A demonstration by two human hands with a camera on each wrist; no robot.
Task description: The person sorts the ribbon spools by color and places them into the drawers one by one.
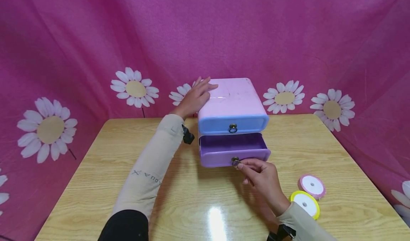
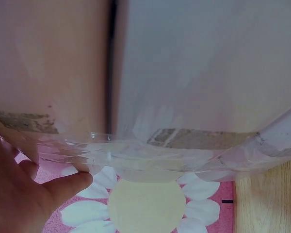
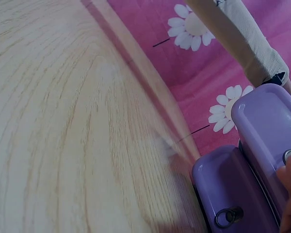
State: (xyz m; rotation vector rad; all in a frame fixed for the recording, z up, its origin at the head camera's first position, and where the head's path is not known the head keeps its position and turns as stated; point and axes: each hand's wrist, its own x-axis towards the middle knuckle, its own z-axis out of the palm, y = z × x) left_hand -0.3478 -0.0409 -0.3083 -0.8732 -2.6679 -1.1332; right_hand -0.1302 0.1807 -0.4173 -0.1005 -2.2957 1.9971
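Observation:
A small drawer cabinet with a pink top [image 1: 234,98] stands on the wooden table. Its blue top drawer [image 1: 214,125] is closed and carries a ring pull. Below it, the purple drawer [image 1: 216,159] sticks out, its visible inside bare. My right hand [image 1: 266,178] pinches the ring pull [image 1: 235,161] of that drawer between thumb and fingers. In the right wrist view another closed drawer [image 3: 211,174] with its own ring shows underneath. My left hand [image 1: 195,97] rests on the top's left edge, fingers extended. Clear tape [image 2: 111,150] runs along the cabinet in the left wrist view.
Two ribbon rolls lie on the table to the right of my right hand, one pink [image 1: 312,186] and one yellow-edged [image 1: 305,203]. A magenta cloth [image 1: 230,31] with daisies hangs behind and around the table [image 1: 128,137].

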